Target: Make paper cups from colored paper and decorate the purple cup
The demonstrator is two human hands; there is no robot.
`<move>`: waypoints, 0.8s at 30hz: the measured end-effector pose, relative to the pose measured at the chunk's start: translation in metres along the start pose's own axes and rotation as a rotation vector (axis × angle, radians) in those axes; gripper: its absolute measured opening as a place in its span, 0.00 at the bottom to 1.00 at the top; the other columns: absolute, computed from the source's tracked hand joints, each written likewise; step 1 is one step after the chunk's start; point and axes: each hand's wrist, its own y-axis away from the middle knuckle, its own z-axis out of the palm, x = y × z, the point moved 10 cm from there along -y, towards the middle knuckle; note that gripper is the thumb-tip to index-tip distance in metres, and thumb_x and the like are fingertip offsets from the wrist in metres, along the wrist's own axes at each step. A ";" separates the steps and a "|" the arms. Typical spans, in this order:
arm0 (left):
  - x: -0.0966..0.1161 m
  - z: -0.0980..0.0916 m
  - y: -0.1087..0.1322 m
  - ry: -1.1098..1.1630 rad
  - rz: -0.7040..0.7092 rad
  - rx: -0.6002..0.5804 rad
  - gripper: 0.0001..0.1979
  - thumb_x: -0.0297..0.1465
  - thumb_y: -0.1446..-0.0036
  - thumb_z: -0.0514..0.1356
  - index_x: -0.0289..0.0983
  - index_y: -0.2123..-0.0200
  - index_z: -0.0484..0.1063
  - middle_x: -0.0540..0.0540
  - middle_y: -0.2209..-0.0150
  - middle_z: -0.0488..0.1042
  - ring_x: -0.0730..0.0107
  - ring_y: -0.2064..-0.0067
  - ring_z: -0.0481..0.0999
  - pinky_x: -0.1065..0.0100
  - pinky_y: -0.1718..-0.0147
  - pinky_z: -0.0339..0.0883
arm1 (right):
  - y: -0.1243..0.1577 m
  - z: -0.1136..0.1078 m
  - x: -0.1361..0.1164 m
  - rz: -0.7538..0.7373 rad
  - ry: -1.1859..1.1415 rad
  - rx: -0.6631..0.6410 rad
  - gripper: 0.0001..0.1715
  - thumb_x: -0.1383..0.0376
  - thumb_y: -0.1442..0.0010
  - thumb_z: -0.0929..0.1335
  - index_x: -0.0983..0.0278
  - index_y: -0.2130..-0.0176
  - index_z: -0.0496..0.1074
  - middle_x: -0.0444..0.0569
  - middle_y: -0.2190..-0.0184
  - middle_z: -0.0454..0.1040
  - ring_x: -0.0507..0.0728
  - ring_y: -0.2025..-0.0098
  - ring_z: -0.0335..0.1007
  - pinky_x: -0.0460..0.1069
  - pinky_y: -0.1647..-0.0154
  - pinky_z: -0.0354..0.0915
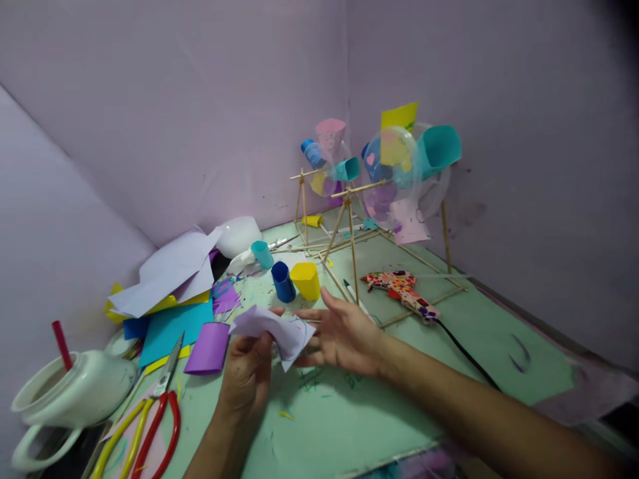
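My left hand (pixel 248 376) is closed on a curved piece of pale lilac paper (pixel 272 327), held just above the green mat (pixel 359 412). My right hand (pixel 344 334) is beside it with fingers stretched out, the fingertips touching the paper's right edge. Just beyond the hands stand a blue paper cup (pixel 283 281) and a yellow paper cup (pixel 306 280). A rolled purple paper tube (pixel 208 348) lies to the left of my left hand.
Two stick-framed wheels with coloured paper cups (pixel 394 169) stand at the back corner. A patterned glue gun (pixel 402 290) with a black cord lies right of the hands. Scissors (pixel 157 416), a white jug (pixel 70 392) and stacked coloured paper (pixel 167 293) crowd the left.
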 end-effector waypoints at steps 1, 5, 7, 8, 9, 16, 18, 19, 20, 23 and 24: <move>-0.003 0.003 0.001 -0.022 -0.003 -0.026 0.19 0.41 0.69 0.74 0.40 0.71 0.80 0.46 0.71 0.80 0.59 0.60 0.78 0.66 0.59 0.71 | -0.001 0.005 0.007 0.054 -0.051 -0.052 0.33 0.45 0.37 0.54 0.69 0.58 0.67 0.53 0.67 0.72 0.59 0.67 0.72 0.56 0.64 0.68; -0.008 0.013 0.003 -0.175 0.038 -0.133 0.16 0.34 0.63 0.72 0.36 0.67 0.80 0.40 0.59 0.79 0.51 0.53 0.75 0.62 0.56 0.70 | -0.004 0.010 0.013 0.089 -0.123 -0.101 0.31 0.49 0.34 0.53 0.71 0.58 0.68 0.50 0.72 0.72 0.57 0.72 0.71 0.51 0.69 0.66; 0.001 0.020 0.003 -0.326 0.133 -0.214 0.17 0.34 0.60 0.70 0.37 0.63 0.80 0.39 0.51 0.76 0.49 0.49 0.73 0.59 0.51 0.67 | -0.003 0.010 0.009 0.055 -0.111 -0.093 0.23 0.56 0.33 0.56 0.71 0.57 0.68 0.50 0.71 0.73 0.55 0.72 0.71 0.49 0.69 0.65; 0.006 0.024 0.004 -0.411 0.182 -0.247 0.18 0.34 0.59 0.70 0.37 0.61 0.79 0.39 0.49 0.74 0.49 0.47 0.71 0.58 0.49 0.65 | -0.003 0.010 0.007 0.039 -0.102 -0.084 0.20 0.59 0.33 0.57 0.71 0.57 0.68 0.49 0.71 0.73 0.54 0.72 0.71 0.48 0.69 0.64; 0.011 0.026 0.006 -0.486 0.222 -0.266 0.20 0.34 0.58 0.69 0.38 0.59 0.78 0.39 0.48 0.73 0.49 0.45 0.70 0.57 0.47 0.63 | -0.002 0.009 0.007 0.030 -0.093 -0.070 0.18 0.61 0.33 0.58 0.71 0.57 0.68 0.49 0.71 0.73 0.54 0.72 0.71 0.48 0.69 0.64; 0.047 0.030 0.028 -0.610 0.417 -0.278 0.16 0.31 0.54 0.66 0.44 0.59 0.76 0.44 0.49 0.73 0.57 0.47 0.71 0.62 0.49 0.65 | -0.003 -0.006 0.018 0.053 -0.036 0.008 0.14 0.59 0.38 0.64 0.68 0.59 0.67 0.46 0.73 0.71 0.54 0.72 0.71 0.49 0.66 0.63; 0.054 0.034 0.036 -0.679 0.471 -0.269 0.07 0.26 0.53 0.65 0.42 0.68 0.77 0.44 0.55 0.75 0.61 0.52 0.74 0.65 0.53 0.67 | -0.003 -0.007 0.021 0.062 -0.022 0.020 0.14 0.59 0.39 0.65 0.68 0.60 0.68 0.45 0.74 0.71 0.54 0.71 0.71 0.48 0.66 0.63; 0.057 0.037 0.039 -0.704 0.490 -0.266 0.06 0.24 0.52 0.64 0.41 0.71 0.76 0.45 0.57 0.76 0.63 0.54 0.75 0.67 0.55 0.68 | -0.003 -0.008 0.022 0.061 -0.015 0.037 0.13 0.59 0.40 0.66 0.67 0.60 0.68 0.45 0.74 0.70 0.54 0.71 0.71 0.48 0.66 0.63; 0.059 0.040 0.041 -0.724 0.511 -0.268 0.06 0.23 0.52 0.63 0.41 0.72 0.75 0.45 0.58 0.77 0.63 0.55 0.76 0.67 0.56 0.68 | -0.002 -0.010 0.022 0.059 -0.005 0.061 0.13 0.59 0.40 0.67 0.67 0.61 0.68 0.45 0.74 0.71 0.54 0.71 0.71 0.48 0.67 0.63; 0.066 0.048 0.047 -0.755 0.593 -0.283 0.05 0.23 0.51 0.62 0.39 0.71 0.74 0.44 0.61 0.78 0.64 0.58 0.76 0.67 0.58 0.69 | -0.002 -0.018 0.022 0.039 0.060 0.146 0.18 0.57 0.45 0.71 0.66 0.60 0.70 0.47 0.70 0.74 0.55 0.67 0.72 0.49 0.64 0.63; 0.069 0.047 0.048 -0.764 0.623 -0.274 0.05 0.23 0.50 0.61 0.39 0.71 0.74 0.44 0.62 0.78 0.64 0.58 0.76 0.67 0.59 0.69 | -0.002 -0.022 0.021 0.020 0.088 0.174 0.22 0.55 0.48 0.72 0.66 0.59 0.70 0.49 0.67 0.75 0.56 0.65 0.73 0.49 0.62 0.64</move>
